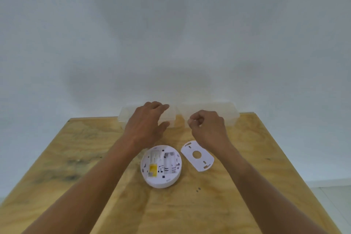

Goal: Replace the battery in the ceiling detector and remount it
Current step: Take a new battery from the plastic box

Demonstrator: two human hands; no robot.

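While the detector (161,166) lay open mid-table beside its mounting plate (197,156), the left hand (146,125) spread over a far-edge translucent box (125,115); the right hand (208,129) was curled, its contents unclear.

The round white detector (161,166) lay back-up at the table's (76,157) middle, battery bay open; its flat mounting plate (197,155) lay just beside it.

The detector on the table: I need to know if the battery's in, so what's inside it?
The detector lies open side up: a yellow part on the left and white battery slots that look empty. No battery is clearly visible.
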